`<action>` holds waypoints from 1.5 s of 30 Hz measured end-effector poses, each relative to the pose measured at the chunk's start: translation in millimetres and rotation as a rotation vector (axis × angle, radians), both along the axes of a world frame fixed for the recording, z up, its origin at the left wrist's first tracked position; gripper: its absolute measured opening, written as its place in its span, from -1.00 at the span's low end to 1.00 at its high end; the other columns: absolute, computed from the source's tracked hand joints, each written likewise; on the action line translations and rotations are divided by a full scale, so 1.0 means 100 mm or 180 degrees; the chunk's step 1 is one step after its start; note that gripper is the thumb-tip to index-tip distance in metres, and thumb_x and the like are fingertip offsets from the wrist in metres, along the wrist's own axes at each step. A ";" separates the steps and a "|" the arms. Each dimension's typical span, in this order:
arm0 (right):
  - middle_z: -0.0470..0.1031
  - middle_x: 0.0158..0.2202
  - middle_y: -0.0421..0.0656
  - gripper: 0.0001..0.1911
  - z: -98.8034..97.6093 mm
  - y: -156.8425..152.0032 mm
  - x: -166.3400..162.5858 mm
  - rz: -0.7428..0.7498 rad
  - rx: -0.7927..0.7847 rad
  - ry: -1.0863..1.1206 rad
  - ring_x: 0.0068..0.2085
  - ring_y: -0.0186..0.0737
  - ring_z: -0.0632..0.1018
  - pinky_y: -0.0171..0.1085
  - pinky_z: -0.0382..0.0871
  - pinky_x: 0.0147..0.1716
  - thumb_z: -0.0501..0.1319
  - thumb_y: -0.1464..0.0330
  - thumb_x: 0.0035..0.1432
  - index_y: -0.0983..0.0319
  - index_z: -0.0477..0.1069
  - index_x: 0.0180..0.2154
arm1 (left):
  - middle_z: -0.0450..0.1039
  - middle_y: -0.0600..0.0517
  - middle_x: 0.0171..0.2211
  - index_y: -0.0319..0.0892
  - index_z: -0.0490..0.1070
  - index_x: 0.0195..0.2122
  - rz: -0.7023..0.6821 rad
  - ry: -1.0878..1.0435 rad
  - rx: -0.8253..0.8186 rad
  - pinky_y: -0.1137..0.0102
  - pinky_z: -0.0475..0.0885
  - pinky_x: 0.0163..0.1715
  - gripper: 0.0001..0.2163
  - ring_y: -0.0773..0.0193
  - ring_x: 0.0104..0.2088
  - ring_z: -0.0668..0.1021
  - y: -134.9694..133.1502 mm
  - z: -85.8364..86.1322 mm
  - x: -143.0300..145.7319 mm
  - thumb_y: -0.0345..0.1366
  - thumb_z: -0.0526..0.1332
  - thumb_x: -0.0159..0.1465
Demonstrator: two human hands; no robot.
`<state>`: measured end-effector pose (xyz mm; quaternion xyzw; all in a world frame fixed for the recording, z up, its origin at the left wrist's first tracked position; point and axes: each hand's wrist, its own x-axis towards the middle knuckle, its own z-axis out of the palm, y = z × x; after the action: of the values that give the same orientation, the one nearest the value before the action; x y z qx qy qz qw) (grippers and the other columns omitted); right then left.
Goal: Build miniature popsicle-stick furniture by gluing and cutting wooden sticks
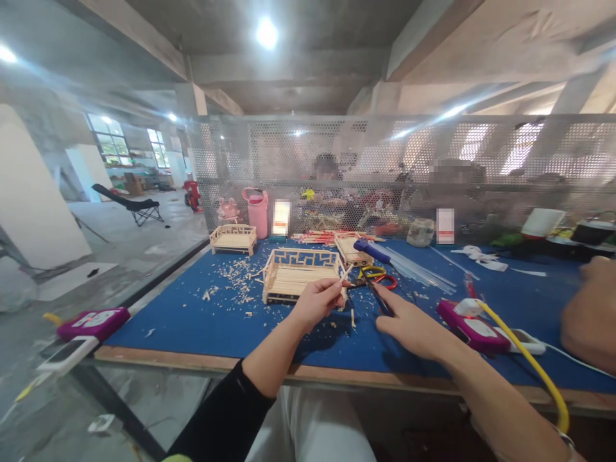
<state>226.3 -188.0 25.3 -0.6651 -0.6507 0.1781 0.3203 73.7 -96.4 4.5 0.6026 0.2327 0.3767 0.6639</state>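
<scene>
My left hand (316,300) is closed in a pinch on a thin wooden stick (344,274), held just in front of a small wooden bench model (298,274) on the blue mat (192,314). My right hand (409,327) lies low over the mat with fingers stretched toward scissors (373,282) with yellow and red handles; the fingertips touch or nearly touch the dark blades. A blue-handled glue gun (370,251) rests just behind the scissors.
A second bench model (233,239), a pink bottle (258,212), clear glue sticks (418,269) and wood chips lie on the mat. A purple device (474,327) with a yellow cable sits right. Another person's arm (590,321) is at far right. A perforated screen backs the table.
</scene>
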 end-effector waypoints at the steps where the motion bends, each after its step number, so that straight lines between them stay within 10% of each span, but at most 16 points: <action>1: 0.29 0.11 -0.10 -0.24 0.00 0.01 0.00 0.0051 -0.0025 -0.0073 0.10 -0.06 0.31 -0.15 0.14 0.08 0.01 0.38 -0.21 0.26 0.13 0.15 | 0.26 0.16 -0.71 -0.29 0.45 -0.30 -0.0017 0.0021 0.0041 0.51 -0.11 -0.70 -0.55 0.57 -0.75 0.09 0.00 0.00 0.00 0.01 0.26 -0.07; 19: 0.51 -0.18 -0.17 -0.48 -0.21 0.13 -0.01 0.0250 0.0160 0.0824 -0.14 -0.13 0.49 -0.21 0.33 -0.11 0.05 0.39 -0.16 0.24 0.35 -0.07 | 0.21 0.13 -0.66 -0.29 0.48 -0.30 -0.0141 0.0375 0.0793 0.49 0.08 -0.55 -0.60 0.44 -0.59 0.22 0.04 -0.14 0.04 -0.02 0.15 0.06; 32: 0.52 -0.20 -0.06 -0.55 -0.40 0.17 -0.03 -0.0419 0.0641 -0.0542 -0.09 -0.03 0.48 -0.14 0.29 -0.11 -0.01 0.43 -0.07 0.23 0.33 -0.08 | 0.15 0.14 -0.69 -0.23 0.34 -0.58 0.0137 0.0894 0.1591 0.49 0.11 -0.54 -0.69 0.41 -0.61 0.20 -0.04 -0.11 0.00 -0.15 0.02 0.17; 45: 0.51 -0.38 -0.17 -0.71 -0.16 0.15 0.06 0.0344 0.0487 -0.0026 -0.25 -0.11 0.49 -0.22 0.30 -0.23 -0.02 0.45 -0.14 0.21 0.39 -0.36 | 0.14 0.13 -0.68 -0.26 0.45 -0.42 0.0323 0.0766 0.1622 0.49 0.11 -0.57 -0.68 0.41 -0.61 0.20 -0.03 -0.14 0.00 -0.13 0.02 0.19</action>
<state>232.8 -172.6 9.5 -0.6033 -0.6987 0.1421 0.3574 73.9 -98.9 -9.4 0.7780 0.2376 0.3815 0.4389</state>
